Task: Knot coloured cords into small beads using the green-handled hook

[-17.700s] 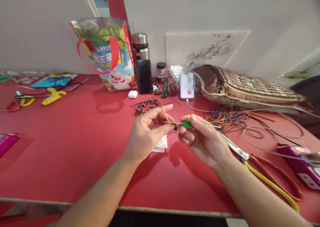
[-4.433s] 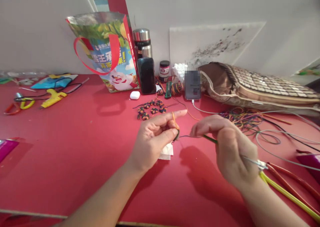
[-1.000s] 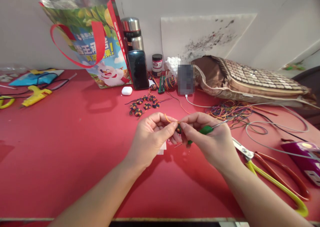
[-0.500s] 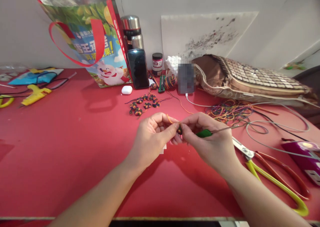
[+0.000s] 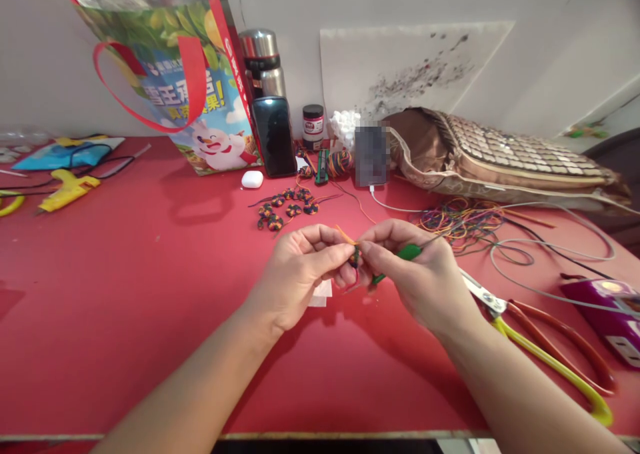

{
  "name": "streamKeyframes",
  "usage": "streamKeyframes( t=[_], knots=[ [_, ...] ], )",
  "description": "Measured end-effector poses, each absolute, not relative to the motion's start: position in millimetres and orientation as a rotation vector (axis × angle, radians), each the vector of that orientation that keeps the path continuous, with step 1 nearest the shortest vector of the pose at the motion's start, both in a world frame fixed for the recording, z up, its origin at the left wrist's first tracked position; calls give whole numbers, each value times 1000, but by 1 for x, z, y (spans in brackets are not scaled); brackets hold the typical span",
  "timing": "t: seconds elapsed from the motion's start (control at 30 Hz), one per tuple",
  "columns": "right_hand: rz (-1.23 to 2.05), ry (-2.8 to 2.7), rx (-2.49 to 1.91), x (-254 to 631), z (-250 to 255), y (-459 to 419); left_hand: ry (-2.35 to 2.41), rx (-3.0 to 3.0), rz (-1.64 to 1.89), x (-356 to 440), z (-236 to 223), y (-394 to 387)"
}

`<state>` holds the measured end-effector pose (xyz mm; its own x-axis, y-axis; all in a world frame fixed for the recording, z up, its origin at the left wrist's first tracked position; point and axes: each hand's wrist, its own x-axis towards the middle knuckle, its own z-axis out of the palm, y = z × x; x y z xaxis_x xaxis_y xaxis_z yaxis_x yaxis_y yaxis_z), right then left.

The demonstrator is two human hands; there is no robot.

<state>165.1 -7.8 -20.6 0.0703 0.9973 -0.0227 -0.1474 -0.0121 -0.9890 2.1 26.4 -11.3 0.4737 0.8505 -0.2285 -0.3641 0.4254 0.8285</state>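
My left hand (image 5: 300, 271) is closed in a pinch on a small multicoloured knotted piece (image 5: 355, 258) with an orange cord end sticking up from it. My right hand (image 5: 420, 277) is closed round a green-handled hook tool (image 5: 406, 254), its fingertips touching the same knotted piece. Both hands meet above the red table (image 5: 125, 294), just over a small white paper scrap (image 5: 321, 294). Several finished knotted pieces (image 5: 283, 211) lie farther back.
Large scissors with red and yellow handles (image 5: 545, 347) lie right of my right wrist. A tangle of coloured cords (image 5: 463, 221) and grey cables lies behind them. A printed gift bag (image 5: 185, 94), a flask, a dark phone, a beaded bag (image 5: 500, 164) and a purple device (image 5: 607, 307) stand around.
Over the last second my hands stayed joined on the knotted piece. The green tool's handle tilted, its far end swinging up towards the cords. The view shifted slightly.
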Motion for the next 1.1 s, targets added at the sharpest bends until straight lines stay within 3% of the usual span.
streamKeyframes(
  t=[0.47,0.7,1.1],
  knots=[
    [941,-799,-963,197,-6,0,601,585,822,-7,-9,36],
    [1267,-904,-917,193,-1,-6,602,612,868,-6,-9,35],
    [1040,-919,-893,175,-9,-17,535,599,935,-9,-7,33]
  ],
)
